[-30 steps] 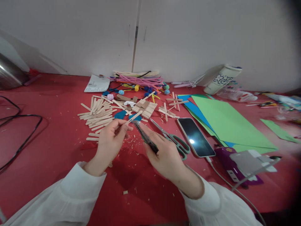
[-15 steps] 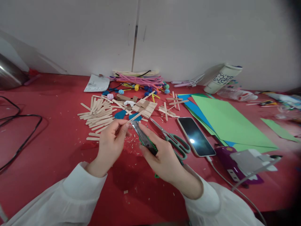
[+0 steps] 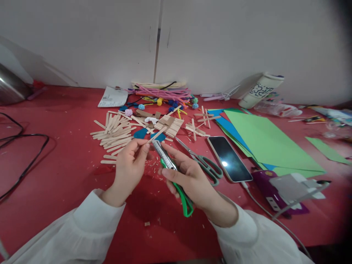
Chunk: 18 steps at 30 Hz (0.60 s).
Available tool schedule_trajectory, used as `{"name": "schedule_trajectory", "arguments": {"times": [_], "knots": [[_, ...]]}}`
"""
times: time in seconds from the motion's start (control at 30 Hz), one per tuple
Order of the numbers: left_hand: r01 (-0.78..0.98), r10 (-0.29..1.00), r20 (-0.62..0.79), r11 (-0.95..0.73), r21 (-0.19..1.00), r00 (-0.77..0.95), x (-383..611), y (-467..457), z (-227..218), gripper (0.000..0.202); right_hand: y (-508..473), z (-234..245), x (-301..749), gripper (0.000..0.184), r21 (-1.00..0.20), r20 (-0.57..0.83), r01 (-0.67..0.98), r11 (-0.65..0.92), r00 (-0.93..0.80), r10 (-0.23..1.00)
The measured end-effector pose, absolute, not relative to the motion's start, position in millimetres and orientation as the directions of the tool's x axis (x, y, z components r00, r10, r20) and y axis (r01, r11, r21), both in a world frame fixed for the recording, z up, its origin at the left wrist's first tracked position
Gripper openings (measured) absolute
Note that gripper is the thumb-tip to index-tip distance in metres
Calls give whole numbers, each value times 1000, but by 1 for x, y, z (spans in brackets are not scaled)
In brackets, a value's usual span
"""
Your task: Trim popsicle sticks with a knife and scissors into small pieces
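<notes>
My left hand (image 3: 129, 168) is closed, pinching a thin wooden craft stick (image 3: 158, 134) that points up and to the right. In my right hand (image 3: 192, 179) is a green and metal utility knife (image 3: 167, 157), its tip close beside the stick. Whether the blade touches the wood I cannot tell. Just beyond the hands lies a panel of joined craft sticks (image 3: 173, 126), with blue cut pieces (image 3: 140, 133) near it. Loose craft sticks (image 3: 115, 134) are heaped to the left. Scissors (image 3: 209, 167) lie partly behind my right hand.
A phone (image 3: 229, 159) on a cable sits right of the scissors, beside a purple power strip (image 3: 268, 187). Coloured paper (image 3: 269, 139) and a tilted tumbler (image 3: 260, 91) are farther right. Pink pipe cleaners (image 3: 165, 93) lie along the wall. Wood scraps dot the red table (image 3: 154, 234).
My right hand has turned the utility knife, so its metal face and green handle end now show. The left hand and its stick have barely moved.
</notes>
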<state>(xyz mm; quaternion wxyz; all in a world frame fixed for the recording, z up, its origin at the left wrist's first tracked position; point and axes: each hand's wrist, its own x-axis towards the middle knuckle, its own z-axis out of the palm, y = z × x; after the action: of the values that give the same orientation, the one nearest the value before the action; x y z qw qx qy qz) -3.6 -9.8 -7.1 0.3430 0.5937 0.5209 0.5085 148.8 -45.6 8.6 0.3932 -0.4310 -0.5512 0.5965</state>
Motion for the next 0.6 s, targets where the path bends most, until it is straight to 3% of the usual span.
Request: {"name": "schedule_trajectory", "arguments": {"times": [0.07,0.13,0.2,0.37,0.6], "knots": [[199,977,204,-188,962,-63,-3,-9,-6,16,-47,8,151,57,-976,53,192,102,-243,969],[142,983,172,-161,977,-69,-2,-8,-5,17,-49,8,153,51,-853,259,411,322,-202,945],[123,984,158,-147,981,-83,-1,-8,-4,17,-50,7,155,50,-702,389,556,446,-226,893],[122,983,166,-155,980,-84,-1,-8,-3,16,-50,5,156,48,-576,404,658,485,-286,869],[184,970,235,-222,958,-55,-3,-9,-2,15,-48,3,156,49,-582,380,665,468,-286,880]]}}
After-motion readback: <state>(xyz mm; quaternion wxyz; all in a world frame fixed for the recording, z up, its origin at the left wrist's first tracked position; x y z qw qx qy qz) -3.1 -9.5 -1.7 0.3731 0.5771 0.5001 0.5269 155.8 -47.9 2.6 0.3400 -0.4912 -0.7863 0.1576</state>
